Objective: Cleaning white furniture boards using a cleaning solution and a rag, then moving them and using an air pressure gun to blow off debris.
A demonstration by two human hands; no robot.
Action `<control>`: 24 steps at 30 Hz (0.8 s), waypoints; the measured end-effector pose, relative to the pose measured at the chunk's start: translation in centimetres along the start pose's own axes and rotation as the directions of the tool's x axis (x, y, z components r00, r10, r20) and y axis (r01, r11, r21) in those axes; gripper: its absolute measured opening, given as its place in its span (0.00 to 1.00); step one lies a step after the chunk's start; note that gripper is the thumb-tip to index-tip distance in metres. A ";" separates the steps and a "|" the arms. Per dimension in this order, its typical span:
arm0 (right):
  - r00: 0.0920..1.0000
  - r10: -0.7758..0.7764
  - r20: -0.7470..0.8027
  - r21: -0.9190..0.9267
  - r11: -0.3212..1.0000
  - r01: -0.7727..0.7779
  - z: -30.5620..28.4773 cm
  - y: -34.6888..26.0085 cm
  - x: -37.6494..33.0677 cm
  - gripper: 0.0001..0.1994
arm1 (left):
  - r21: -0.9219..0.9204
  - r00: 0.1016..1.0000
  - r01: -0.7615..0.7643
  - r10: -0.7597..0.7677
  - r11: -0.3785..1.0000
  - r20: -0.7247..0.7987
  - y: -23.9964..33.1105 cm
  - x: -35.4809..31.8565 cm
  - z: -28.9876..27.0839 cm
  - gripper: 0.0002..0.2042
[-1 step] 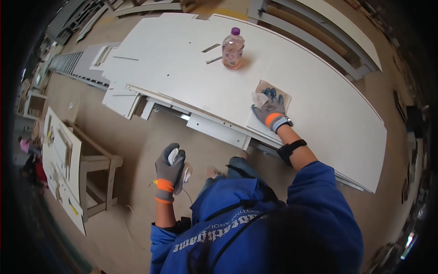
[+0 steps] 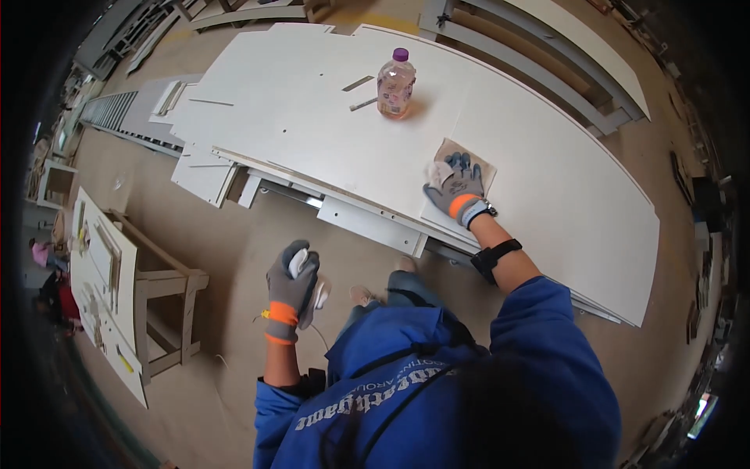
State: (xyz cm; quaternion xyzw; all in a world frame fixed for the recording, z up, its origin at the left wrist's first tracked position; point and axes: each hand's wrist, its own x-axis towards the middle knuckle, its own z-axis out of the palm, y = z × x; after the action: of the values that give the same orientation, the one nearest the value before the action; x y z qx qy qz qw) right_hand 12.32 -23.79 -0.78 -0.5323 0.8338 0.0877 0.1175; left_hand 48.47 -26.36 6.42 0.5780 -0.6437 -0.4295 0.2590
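Observation:
My right hand, in a grey glove with an orange cuff, lies on a light brown cloth on the white panel. Its fingers are spread over the cloth, and a pale crumpled part bunches up beside the thumb. Off the panel's near edge, my left hand is raised above the floor in a matching glove. Its fingers curl round a white bundle that looks like cloth; white shows at the fingertips and beside the palm. Further back on the panel stands a clear bottle with a purple cap and pinkish liquid.
Beside the bottle lie two thin flat strips. More white boards sit under the panel's near edge. At left is a wooden stand with a board on it. A grey frame stands behind, and a roller conveyor far left.
My right hand has shifted very slightly left on the cloth. The whole view has moved a little; my left hand keeps its grip.

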 end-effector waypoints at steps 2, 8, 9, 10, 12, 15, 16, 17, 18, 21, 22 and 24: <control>0.998 0.062 -0.010 -0.053 0.997 -0.062 0.0 -0.6 -0.4 0.45 | -0.108 0.994 -0.085 0.091 0.991 0.059 1.0 2.3 0.5 0.13; 0.986 0.052 -0.157 0.016 0.999 -0.050 1.3 1.5 -1.6 0.46 | -0.258 0.980 -0.046 0.093 0.965 0.175 3.3 8.3 2.3 0.13; 0.973 0.056 -0.224 0.033 0.998 -0.050 2.6 1.8 -1.2 0.44 | -0.173 0.972 -0.122 0.153 0.977 0.179 3.8 9.4 3.2 0.13; 0.953 0.058 -0.297 0.069 0.997 -0.039 3.9 1.8 -0.8 0.40 | -0.177 0.962 -0.138 0.174 0.975 0.209 4.2 10.5 4.1 0.13; 0.951 0.019 -0.309 0.036 0.999 -0.009 3.6 1.1 -0.8 0.37 | -0.129 0.962 -0.120 0.148 0.984 0.228 5.2 12.8 6.0 0.13; 0.971 -0.079 -0.227 0.011 0.996 0.084 2.0 1.8 -1.1 0.37 | -0.047 0.956 -0.174 0.180 0.984 0.233 7.3 15.4 9.2 0.14; 0.973 -0.058 -0.223 0.021 0.998 0.064 1.7 2.2 -0.8 0.37 | -0.009 0.959 -0.204 0.202 0.979 0.197 7.9 16.1 10.2 0.14; 0.974 -0.088 -0.208 0.046 0.994 0.100 1.4 2.4 -0.6 0.39 | -0.002 0.957 -0.228 0.224 0.974 0.182 8.3 16.8 11.0 0.15; 0.973 -0.126 -0.196 0.069 0.987 0.142 1.1 2.8 -0.2 0.41 | 0.003 0.956 -0.228 0.223 0.974 0.192 8.6 17.6 11.7 0.15; 0.970 -0.110 -0.215 0.126 0.982 0.140 1.0 3.7 1.0 0.46 | 0.072 0.944 -0.293 0.276 0.953 0.180 8.8 20.1 13.3 0.17; 0.972 -0.089 -0.216 0.141 0.983 0.121 0.9 3.5 1.1 0.46 | 0.048 0.958 -0.265 0.258 0.963 0.123 9.3 20.7 14.0 0.20; 0.986 -0.054 -0.158 0.123 0.990 0.074 0.8 3.4 1.2 0.47 | 0.045 0.975 -0.206 0.201 0.978 0.096 12.1 21.3 15.6 0.31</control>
State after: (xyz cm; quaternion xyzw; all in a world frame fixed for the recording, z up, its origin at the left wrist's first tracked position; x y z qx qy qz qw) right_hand 8.80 -23.17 -1.80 -0.5554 0.8267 -0.0113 0.0894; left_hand 25.01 -43.48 5.53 0.4957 -0.7222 -0.4089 0.2560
